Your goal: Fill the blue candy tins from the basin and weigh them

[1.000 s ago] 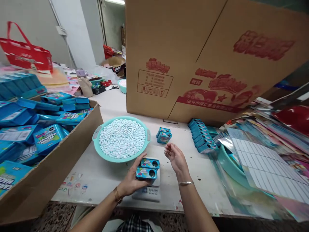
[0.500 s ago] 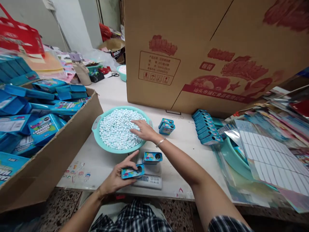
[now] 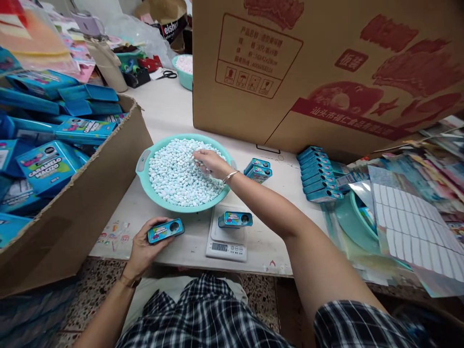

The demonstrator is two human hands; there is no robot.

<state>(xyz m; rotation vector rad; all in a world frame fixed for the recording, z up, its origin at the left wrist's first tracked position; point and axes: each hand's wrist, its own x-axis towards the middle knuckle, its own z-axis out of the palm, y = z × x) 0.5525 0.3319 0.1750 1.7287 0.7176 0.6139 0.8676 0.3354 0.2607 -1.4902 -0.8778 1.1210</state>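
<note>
My left hand (image 3: 142,245) is wrapped round a blue candy tin (image 3: 166,231), its dark round opening facing up, just above the table's front part. My right hand (image 3: 210,163) is in the turquoise basin (image 3: 140,166), with curled fingers closed on some pale blue candies; the fingertips are partly hidden. The heap of small candies (image 3: 174,176) fills most of the basin. Right of my left hand, a white digital scale (image 3: 226,251) bears another blue tin (image 3: 235,220), upright, with its display lit.
An open carton (image 3: 108,159) full of blue tins stands at the left. Behind the basin rises a large cardboard box (image 3: 253,116). Two tins (image 3: 259,170) stand right of the basin, with a row of tins (image 3: 319,174) farther right, beside another basin (image 3: 353,222) and sheets (image 3: 406,217).
My left hand has moved left with its tin, away from the scale, uncovering the display. My right hand's spread fingers have curled in among the candies. The view has tilted down.
</note>
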